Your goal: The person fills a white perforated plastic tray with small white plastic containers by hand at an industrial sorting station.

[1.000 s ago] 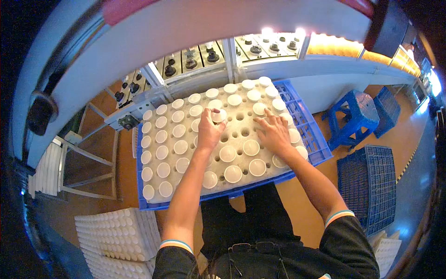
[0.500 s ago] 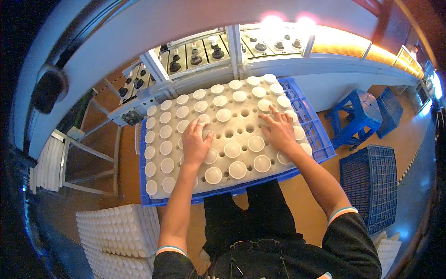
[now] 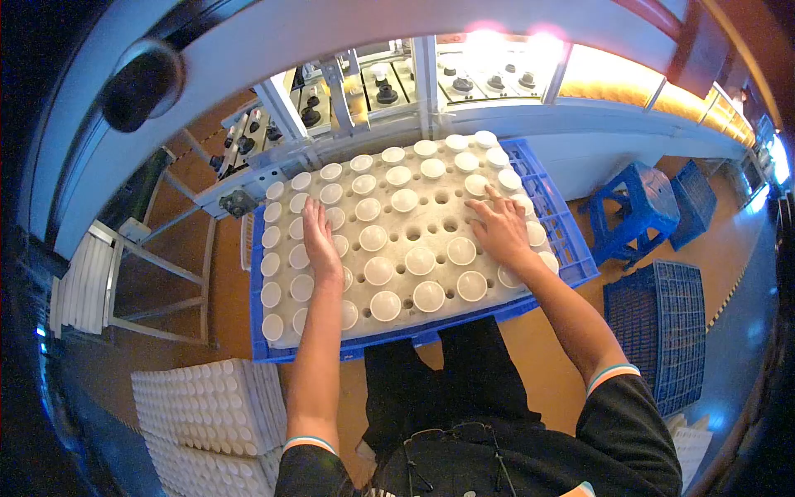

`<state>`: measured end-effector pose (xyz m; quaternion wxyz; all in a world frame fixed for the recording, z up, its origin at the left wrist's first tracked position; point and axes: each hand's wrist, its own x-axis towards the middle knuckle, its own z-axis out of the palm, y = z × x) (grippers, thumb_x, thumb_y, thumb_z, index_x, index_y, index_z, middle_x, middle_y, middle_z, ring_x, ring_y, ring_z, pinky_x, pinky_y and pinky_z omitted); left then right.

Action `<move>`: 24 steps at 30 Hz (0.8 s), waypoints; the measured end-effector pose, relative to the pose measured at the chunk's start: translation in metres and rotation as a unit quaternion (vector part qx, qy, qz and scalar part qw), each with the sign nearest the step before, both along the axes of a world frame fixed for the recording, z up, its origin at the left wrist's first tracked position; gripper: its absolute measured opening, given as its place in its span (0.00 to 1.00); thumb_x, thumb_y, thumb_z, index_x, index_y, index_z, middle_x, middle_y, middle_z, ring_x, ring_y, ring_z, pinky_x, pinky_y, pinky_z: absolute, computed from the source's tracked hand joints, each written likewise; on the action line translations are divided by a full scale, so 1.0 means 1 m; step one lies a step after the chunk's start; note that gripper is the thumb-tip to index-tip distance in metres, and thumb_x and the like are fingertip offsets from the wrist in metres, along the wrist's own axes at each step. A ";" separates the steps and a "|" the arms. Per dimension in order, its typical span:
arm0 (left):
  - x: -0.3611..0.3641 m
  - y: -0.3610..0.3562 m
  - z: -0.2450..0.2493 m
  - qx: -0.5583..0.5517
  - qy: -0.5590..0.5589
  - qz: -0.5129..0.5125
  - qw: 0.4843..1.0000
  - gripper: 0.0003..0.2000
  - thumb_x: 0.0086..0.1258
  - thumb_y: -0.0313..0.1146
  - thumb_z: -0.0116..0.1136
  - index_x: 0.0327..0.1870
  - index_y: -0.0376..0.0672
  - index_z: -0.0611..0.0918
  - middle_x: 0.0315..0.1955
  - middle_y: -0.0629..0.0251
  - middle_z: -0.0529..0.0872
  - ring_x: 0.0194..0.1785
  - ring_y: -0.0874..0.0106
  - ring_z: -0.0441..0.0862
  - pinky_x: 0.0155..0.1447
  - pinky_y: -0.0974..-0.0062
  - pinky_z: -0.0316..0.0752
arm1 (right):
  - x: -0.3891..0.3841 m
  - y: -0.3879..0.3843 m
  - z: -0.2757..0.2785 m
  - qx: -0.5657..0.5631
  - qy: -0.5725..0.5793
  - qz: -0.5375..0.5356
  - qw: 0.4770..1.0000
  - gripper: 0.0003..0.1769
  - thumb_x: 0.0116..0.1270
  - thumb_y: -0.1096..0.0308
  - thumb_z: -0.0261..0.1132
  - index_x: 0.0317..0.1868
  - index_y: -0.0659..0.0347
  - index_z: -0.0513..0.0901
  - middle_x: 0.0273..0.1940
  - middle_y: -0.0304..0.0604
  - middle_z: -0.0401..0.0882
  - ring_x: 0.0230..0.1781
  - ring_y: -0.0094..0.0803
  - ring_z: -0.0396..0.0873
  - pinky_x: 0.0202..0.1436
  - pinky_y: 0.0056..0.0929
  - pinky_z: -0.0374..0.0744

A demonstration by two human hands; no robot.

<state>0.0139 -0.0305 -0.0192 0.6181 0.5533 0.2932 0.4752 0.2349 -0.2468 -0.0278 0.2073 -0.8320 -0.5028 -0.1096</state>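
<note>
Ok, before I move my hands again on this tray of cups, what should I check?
1. Left hand free: ok. It lies flat on the tray and holds nothing.
2. Right hand free: ok. Its fingers are spread on the tray's right side, with nothing gripped.
3. Tray seated in the crate: ok. It looks level inside the blue rim.
4. Every hole filled: not ok. Several holes in the middle are empty.
5. Visible cups seated: ok. They sit mouth up in their holes.
6. Cups under both hands: cannot tell. They are hidden.
</note>
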 end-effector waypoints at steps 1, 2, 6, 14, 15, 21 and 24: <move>0.001 -0.001 0.002 0.000 -0.001 0.001 1.000 0.38 0.74 0.61 0.31 0.73 0.38 0.52 0.73 0.54 0.52 0.76 0.63 0.49 0.76 0.60 0.43 | 0.000 0.000 0.002 -0.003 0.002 -0.005 1.000 0.22 0.59 0.59 0.62 0.56 0.46 0.78 0.66 0.56 0.64 0.62 0.48 0.68 0.67 0.49 0.58; 0.004 -0.004 0.004 -0.009 -0.028 -0.007 1.000 0.39 0.74 0.62 0.31 0.74 0.38 0.52 0.74 0.53 0.51 0.77 0.63 0.48 0.76 0.61 0.41 | 0.002 0.001 0.000 -0.003 0.001 -0.004 1.000 0.22 0.59 0.59 0.62 0.56 0.46 0.78 0.66 0.56 0.64 0.62 0.48 0.68 0.67 0.49 0.58; 0.015 -0.006 -0.004 -0.011 -0.075 -0.032 0.997 0.41 0.72 0.64 0.31 0.74 0.37 0.49 0.74 0.51 0.48 0.77 0.61 0.43 0.77 0.62 0.36 | 0.004 0.001 -0.005 -0.006 -0.004 0.002 1.000 0.22 0.60 0.58 0.62 0.57 0.45 0.78 0.66 0.55 0.64 0.63 0.48 0.67 0.68 0.49 0.57; 0.023 -0.009 -0.007 0.007 -0.057 -0.016 0.998 0.39 0.74 0.62 0.30 0.74 0.37 0.50 0.74 0.53 0.49 0.77 0.64 0.44 0.77 0.64 0.37 | 0.002 0.001 -0.002 -0.009 0.006 -0.004 1.000 0.23 0.60 0.58 0.62 0.58 0.43 0.78 0.66 0.55 0.64 0.63 0.46 0.67 0.68 0.47 0.56; 0.024 -0.009 -0.007 0.001 -0.057 -0.015 0.998 0.39 0.74 0.62 0.31 0.74 0.36 0.50 0.74 0.53 0.49 0.77 0.65 0.44 0.77 0.64 0.37 | 0.003 0.001 -0.003 -0.005 0.006 0.000 1.000 0.23 0.60 0.58 0.63 0.58 0.43 0.78 0.66 0.55 0.64 0.63 0.46 0.68 0.68 0.47 0.56; 0.027 -0.010 -0.008 0.001 -0.047 -0.004 0.999 0.37 0.74 0.59 0.35 0.72 0.35 0.56 0.73 0.52 0.55 0.76 0.64 0.49 0.77 0.63 0.42 | 0.002 -0.001 0.000 0.001 0.011 0.005 1.000 0.23 0.59 0.60 0.63 0.57 0.44 0.78 0.66 0.55 0.64 0.61 0.47 0.68 0.68 0.46 0.56; 0.033 -0.018 -0.018 0.179 0.166 -0.007 0.970 0.33 0.72 0.53 0.43 0.69 0.35 0.61 0.71 0.52 0.58 0.75 0.61 0.52 0.75 0.61 0.47 | 0.001 -0.001 0.001 0.003 0.007 0.004 1.000 0.23 0.59 0.60 0.62 0.57 0.45 0.78 0.66 0.55 0.64 0.61 0.47 0.69 0.67 0.46 0.57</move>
